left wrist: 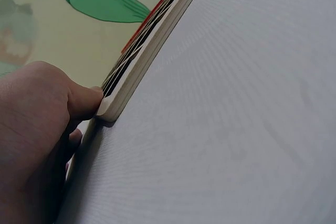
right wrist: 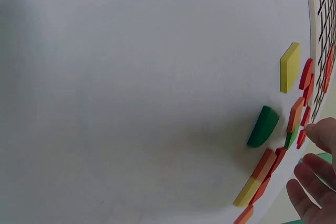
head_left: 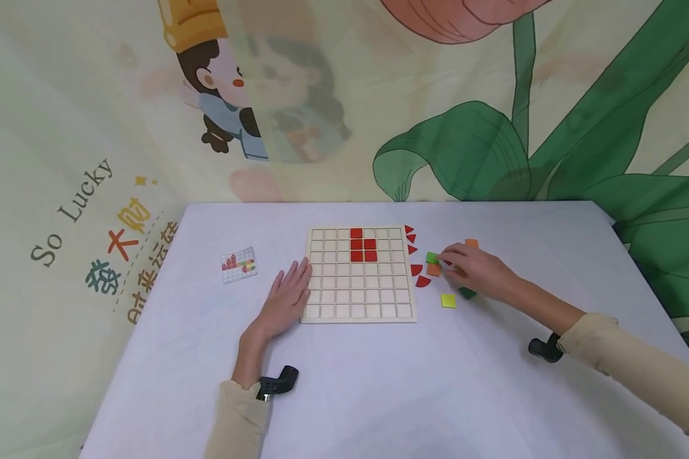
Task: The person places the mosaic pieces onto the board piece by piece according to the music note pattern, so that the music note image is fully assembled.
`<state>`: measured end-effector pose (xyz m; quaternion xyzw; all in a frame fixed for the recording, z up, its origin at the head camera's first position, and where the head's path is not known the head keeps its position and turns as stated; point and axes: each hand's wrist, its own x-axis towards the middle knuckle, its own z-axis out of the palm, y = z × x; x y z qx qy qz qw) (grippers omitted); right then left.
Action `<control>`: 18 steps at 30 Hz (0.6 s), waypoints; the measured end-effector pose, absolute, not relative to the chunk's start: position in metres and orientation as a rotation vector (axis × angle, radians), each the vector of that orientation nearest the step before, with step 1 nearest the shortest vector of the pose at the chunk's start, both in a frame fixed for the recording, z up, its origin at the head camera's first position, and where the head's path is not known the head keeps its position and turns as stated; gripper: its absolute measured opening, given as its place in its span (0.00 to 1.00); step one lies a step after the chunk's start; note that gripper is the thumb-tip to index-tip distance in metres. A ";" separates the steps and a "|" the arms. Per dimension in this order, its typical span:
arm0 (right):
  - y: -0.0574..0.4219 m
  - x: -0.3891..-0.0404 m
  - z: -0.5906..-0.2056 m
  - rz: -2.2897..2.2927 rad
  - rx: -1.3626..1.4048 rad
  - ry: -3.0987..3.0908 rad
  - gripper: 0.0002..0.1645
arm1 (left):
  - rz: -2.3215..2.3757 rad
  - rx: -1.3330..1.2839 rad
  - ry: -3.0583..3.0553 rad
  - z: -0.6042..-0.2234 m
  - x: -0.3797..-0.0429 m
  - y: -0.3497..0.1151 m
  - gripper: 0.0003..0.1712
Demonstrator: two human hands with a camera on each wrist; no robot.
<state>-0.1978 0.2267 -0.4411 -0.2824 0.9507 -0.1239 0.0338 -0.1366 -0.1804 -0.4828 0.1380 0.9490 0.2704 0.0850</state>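
Observation:
A wooden grid board [head_left: 327,280] lies on the white table, with several red squares [head_left: 356,245] set in its far middle cells. My left hand [head_left: 287,296] rests at the board's left edge with fingers extended; in the left wrist view its thumb [left wrist: 86,98] touches the near corner. My right hand [head_left: 473,271] hovers over loose pieces right of the board, its fingertips beside a light green square [head_left: 432,257]. Under that lies an orange square [head_left: 434,270]. In the right wrist view the right hand's fingers [right wrist: 310,182] are spread and loosely bent, with nothing visible between them.
Several red wedge pieces [head_left: 416,270] line the board's right edge. A yellow square [head_left: 448,301] lies nearer, and a dark green rounded piece [right wrist: 263,127] sits beneath the right hand. More orange, yellow and red pieces lie beyond. A printed pattern card [head_left: 238,265] is at the left.

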 end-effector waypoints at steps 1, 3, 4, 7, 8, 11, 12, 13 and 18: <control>0.229 -0.197 -0.441 -0.366 -0.842 2.934 0.24 | 0.810 0.415 2.826 -0.483 -0.137 -0.180 0.33; 0.234 -0.197 -0.440 -0.356 -0.778 2.938 0.23 | 0.806 0.404 2.825 -0.483 -0.137 -0.178 0.33; 0.236 -0.197 -0.439 -0.349 -0.751 2.937 0.22 | 0.804 0.398 2.827 -0.483 -0.137 -0.178 0.33; 0.243 -0.198 -0.436 -0.315 -0.703 2.922 0.21 | 0.798 0.393 2.828 -0.483 -0.137 -0.178 0.33; 0.247 -0.198 -0.435 -0.307 -0.695 2.914 0.22 | 0.795 0.390 2.827 -0.483 -0.137 -0.178 0.33; 0.256 -0.197 -0.433 -0.284 -0.647 2.889 0.26 | 0.800 0.392 2.829 -0.483 -0.137 -0.178 0.33; 0.260 -0.197 -0.432 -0.284 -0.619 2.882 0.27 | 0.803 0.393 2.829 -0.483 -0.137 -0.178 0.33; 0.263 -0.196 -0.432 -0.291 -0.594 2.876 0.28 | 0.805 0.393 2.829 -0.483 -0.137 -0.178 0.33; 0.278 -0.196 -0.433 -0.301 -0.576 2.893 0.28 | 0.818 0.404 2.830 -0.482 -0.136 -0.178 0.33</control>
